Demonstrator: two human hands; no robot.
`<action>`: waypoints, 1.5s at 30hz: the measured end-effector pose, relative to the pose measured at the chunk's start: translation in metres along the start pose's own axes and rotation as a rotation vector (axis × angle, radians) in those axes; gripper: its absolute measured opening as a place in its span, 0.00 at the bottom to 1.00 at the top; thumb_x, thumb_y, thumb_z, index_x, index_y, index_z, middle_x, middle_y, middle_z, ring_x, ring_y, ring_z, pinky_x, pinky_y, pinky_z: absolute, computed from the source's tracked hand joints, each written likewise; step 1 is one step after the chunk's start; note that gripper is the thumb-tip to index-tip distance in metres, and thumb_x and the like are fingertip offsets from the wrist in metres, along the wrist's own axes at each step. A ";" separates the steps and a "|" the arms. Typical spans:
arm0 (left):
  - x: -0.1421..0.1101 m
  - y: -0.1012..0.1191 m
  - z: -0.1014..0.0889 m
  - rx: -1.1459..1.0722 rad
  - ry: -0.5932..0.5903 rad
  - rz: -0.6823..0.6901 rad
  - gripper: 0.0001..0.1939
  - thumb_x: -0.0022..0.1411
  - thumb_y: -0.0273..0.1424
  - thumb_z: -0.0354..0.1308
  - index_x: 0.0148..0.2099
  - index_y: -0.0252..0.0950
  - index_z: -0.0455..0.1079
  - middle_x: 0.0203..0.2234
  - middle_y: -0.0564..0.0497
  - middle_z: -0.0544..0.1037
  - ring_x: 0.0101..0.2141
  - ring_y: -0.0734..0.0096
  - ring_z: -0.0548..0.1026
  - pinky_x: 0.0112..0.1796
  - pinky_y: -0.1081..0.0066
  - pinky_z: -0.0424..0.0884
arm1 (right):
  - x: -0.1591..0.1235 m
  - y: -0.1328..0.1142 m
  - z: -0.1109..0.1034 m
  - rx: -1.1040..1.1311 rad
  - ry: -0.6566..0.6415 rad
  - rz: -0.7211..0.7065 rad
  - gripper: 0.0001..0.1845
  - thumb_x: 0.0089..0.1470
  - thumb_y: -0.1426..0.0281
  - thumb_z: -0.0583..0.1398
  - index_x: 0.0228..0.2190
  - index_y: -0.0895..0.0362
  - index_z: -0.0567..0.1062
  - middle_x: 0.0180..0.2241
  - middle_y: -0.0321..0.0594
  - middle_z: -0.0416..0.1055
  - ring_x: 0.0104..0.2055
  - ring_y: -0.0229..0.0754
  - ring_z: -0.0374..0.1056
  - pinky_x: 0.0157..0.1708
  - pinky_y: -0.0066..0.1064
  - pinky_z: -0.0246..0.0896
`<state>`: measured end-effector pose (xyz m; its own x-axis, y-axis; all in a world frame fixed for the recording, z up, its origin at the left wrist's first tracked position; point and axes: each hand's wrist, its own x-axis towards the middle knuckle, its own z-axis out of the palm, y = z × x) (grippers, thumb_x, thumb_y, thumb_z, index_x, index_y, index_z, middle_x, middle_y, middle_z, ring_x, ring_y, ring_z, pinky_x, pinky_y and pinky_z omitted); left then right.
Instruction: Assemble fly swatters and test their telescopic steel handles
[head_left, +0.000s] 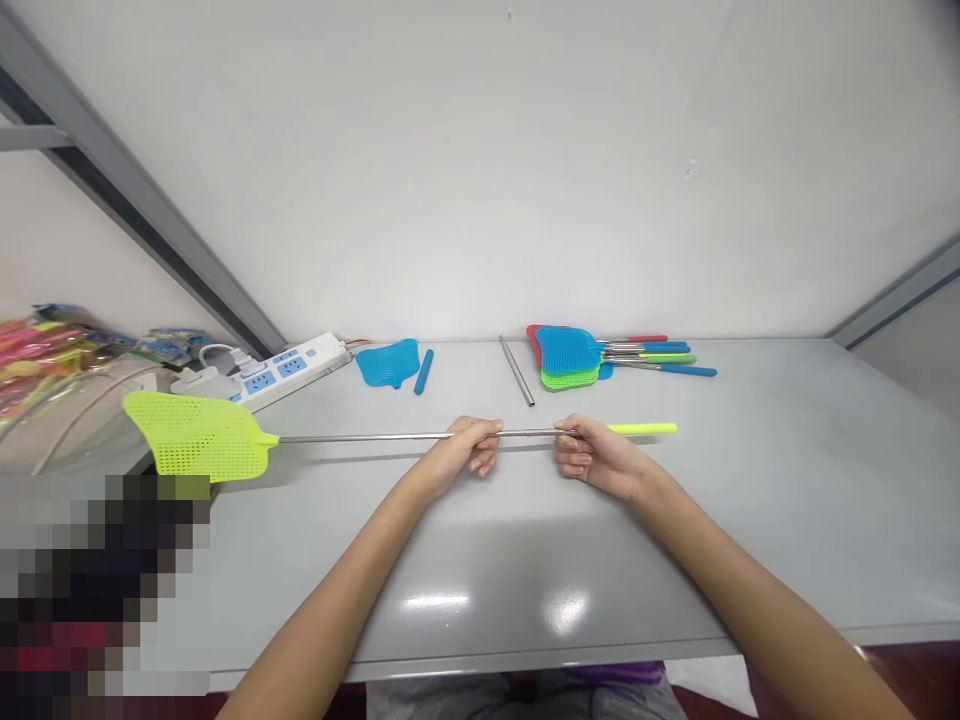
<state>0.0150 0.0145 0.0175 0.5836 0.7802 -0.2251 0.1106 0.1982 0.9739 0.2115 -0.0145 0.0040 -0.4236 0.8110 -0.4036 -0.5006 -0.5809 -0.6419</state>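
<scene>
A yellow-green fly swatter [210,440] with a long, extended metal rod lies level across my view, its perforated head at the left and its handle at the right. My left hand [469,445] pinches the rod near its middle. Close to the handle, my right hand [596,455] grips the thicker part of the rod. Beyond my hands lie a loose blue swatter head [388,363], a blue handle sleeve [424,371] and a bare metal rod [517,370], apart from each other. Farther right is a pile of swatters [570,352] in blue, green and red.
A white power strip [292,368] with plugs and cables sits at the back left. Colourful plastic-wrapped packages [52,370] crowd the left edge. The grey table [787,480] meets a white wall behind, with grey frame posts at both sides. The lower left is pixelated.
</scene>
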 end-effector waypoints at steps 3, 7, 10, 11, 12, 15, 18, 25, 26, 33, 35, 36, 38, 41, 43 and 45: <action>0.000 0.001 -0.001 0.008 0.001 0.001 0.18 0.53 0.36 0.43 0.15 0.37 0.45 0.05 0.59 0.50 0.13 0.78 0.57 0.21 0.73 0.55 | 0.001 -0.001 -0.001 0.000 -0.005 0.002 0.14 0.42 0.71 0.56 0.14 0.57 0.54 0.13 0.27 0.44 0.14 0.28 0.38 0.15 0.24 0.41; 0.000 0.001 -0.002 0.000 -0.004 0.019 0.18 0.54 0.36 0.43 0.15 0.37 0.45 0.05 0.59 0.50 0.13 0.77 0.57 0.21 0.73 0.54 | 0.001 -0.002 -0.003 -0.001 -0.006 0.000 0.14 0.42 0.71 0.56 0.14 0.57 0.54 0.13 0.27 0.43 0.14 0.28 0.38 0.15 0.24 0.41; -0.001 0.001 -0.004 -0.010 -0.009 0.025 0.19 0.54 0.36 0.43 0.15 0.37 0.45 0.05 0.59 0.50 0.13 0.77 0.57 0.21 0.73 0.54 | 0.001 -0.003 -0.003 -0.004 -0.003 -0.003 0.15 0.42 0.71 0.55 0.14 0.57 0.53 0.13 0.27 0.43 0.14 0.28 0.38 0.15 0.24 0.41; -0.001 0.001 -0.005 -0.012 -0.010 0.025 0.19 0.54 0.36 0.43 0.15 0.37 0.46 0.05 0.59 0.50 0.13 0.78 0.57 0.21 0.73 0.53 | 0.001 -0.003 -0.004 -0.004 -0.002 -0.004 0.15 0.43 0.71 0.55 0.14 0.57 0.53 0.13 0.27 0.43 0.14 0.28 0.38 0.15 0.24 0.41; -0.001 0.001 -0.005 -0.013 -0.011 0.026 0.19 0.54 0.36 0.43 0.15 0.37 0.46 0.06 0.59 0.51 0.13 0.78 0.57 0.21 0.73 0.53 | 0.001 -0.003 -0.004 -0.004 -0.003 -0.006 0.15 0.43 0.72 0.55 0.14 0.57 0.53 0.13 0.27 0.43 0.14 0.28 0.38 0.15 0.24 0.40; -0.001 0.002 -0.007 -0.012 -0.014 0.027 0.19 0.55 0.35 0.43 0.15 0.37 0.46 0.06 0.59 0.52 0.13 0.78 0.57 0.21 0.73 0.53 | 0.000 -0.004 -0.004 -0.004 -0.006 -0.010 0.15 0.43 0.72 0.55 0.14 0.57 0.53 0.14 0.27 0.43 0.14 0.28 0.38 0.15 0.24 0.40; -0.001 0.001 -0.009 -0.011 -0.020 0.026 0.19 0.55 0.35 0.44 0.16 0.37 0.47 0.06 0.59 0.52 0.13 0.78 0.58 0.21 0.73 0.54 | -0.001 -0.005 -0.005 -0.004 -0.016 -0.009 0.14 0.43 0.72 0.55 0.15 0.58 0.54 0.14 0.27 0.44 0.14 0.28 0.39 0.15 0.24 0.39; -0.001 0.001 -0.010 0.005 -0.008 0.030 0.19 0.55 0.36 0.43 0.15 0.37 0.46 0.06 0.59 0.51 0.13 0.78 0.58 0.21 0.74 0.54 | -0.001 -0.006 -0.007 -0.007 -0.027 -0.020 0.14 0.44 0.72 0.55 0.15 0.58 0.54 0.14 0.27 0.44 0.14 0.28 0.39 0.16 0.24 0.39; -0.001 0.001 -0.010 0.008 -0.007 0.026 0.19 0.55 0.36 0.43 0.15 0.37 0.45 0.06 0.59 0.51 0.13 0.78 0.58 0.21 0.74 0.54 | -0.001 -0.006 -0.007 -0.009 -0.026 -0.021 0.14 0.43 0.72 0.55 0.15 0.58 0.54 0.14 0.27 0.44 0.14 0.28 0.39 0.15 0.24 0.39; -0.002 0.002 -0.012 0.020 0.002 0.018 0.19 0.55 0.37 0.43 0.16 0.37 0.45 0.06 0.59 0.51 0.13 0.78 0.57 0.21 0.74 0.54 | 0.000 -0.005 -0.008 -0.015 -0.014 -0.030 0.15 0.43 0.72 0.56 0.15 0.58 0.54 0.14 0.27 0.43 0.14 0.28 0.39 0.15 0.24 0.39; -0.002 0.002 -0.012 0.022 -0.001 0.013 0.19 0.55 0.37 0.43 0.16 0.37 0.44 0.06 0.59 0.51 0.13 0.78 0.57 0.21 0.74 0.53 | 0.000 -0.005 -0.008 -0.015 -0.011 -0.028 0.14 0.43 0.72 0.56 0.15 0.57 0.54 0.14 0.27 0.43 0.14 0.28 0.39 0.15 0.24 0.39; -0.002 0.002 -0.013 0.020 -0.003 0.014 0.19 0.55 0.37 0.43 0.16 0.37 0.44 0.06 0.59 0.51 0.13 0.78 0.57 0.21 0.74 0.53 | -0.001 -0.006 -0.008 -0.015 -0.010 -0.027 0.14 0.43 0.72 0.56 0.15 0.58 0.54 0.15 0.27 0.44 0.14 0.28 0.39 0.15 0.24 0.39; -0.002 0.002 -0.013 0.014 -0.005 0.016 0.20 0.55 0.37 0.43 0.16 0.37 0.44 0.06 0.59 0.51 0.13 0.78 0.57 0.21 0.74 0.53 | -0.001 -0.006 -0.008 -0.013 -0.013 -0.025 0.14 0.43 0.72 0.55 0.15 0.58 0.54 0.15 0.27 0.44 0.15 0.28 0.39 0.16 0.24 0.39; -0.003 0.002 -0.015 0.005 -0.001 0.022 0.20 0.55 0.37 0.43 0.16 0.37 0.45 0.06 0.59 0.50 0.13 0.78 0.57 0.21 0.74 0.54 | -0.001 -0.007 -0.010 -0.010 -0.018 -0.028 0.14 0.44 0.72 0.55 0.15 0.58 0.54 0.15 0.27 0.44 0.15 0.28 0.39 0.16 0.24 0.39; -0.003 0.001 -0.016 -0.002 0.000 0.020 0.20 0.55 0.37 0.44 0.16 0.37 0.45 0.05 0.59 0.51 0.13 0.78 0.57 0.21 0.74 0.54 | 0.000 -0.007 -0.011 -0.008 -0.015 -0.032 0.15 0.43 0.72 0.56 0.15 0.58 0.54 0.14 0.27 0.43 0.15 0.28 0.38 0.16 0.24 0.38; -0.003 0.000 -0.016 -0.010 0.000 0.017 0.21 0.56 0.38 0.44 0.16 0.37 0.45 0.06 0.59 0.51 0.13 0.78 0.57 0.21 0.74 0.54 | 0.000 -0.006 -0.012 -0.014 -0.005 -0.033 0.15 0.43 0.72 0.56 0.15 0.57 0.53 0.14 0.27 0.42 0.15 0.28 0.38 0.16 0.24 0.37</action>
<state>0.0003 0.0222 0.0176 0.5853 0.7837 -0.2080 0.0927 0.1902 0.9774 0.2235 -0.0097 0.0002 -0.4108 0.8292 -0.3789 -0.5040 -0.5529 -0.6636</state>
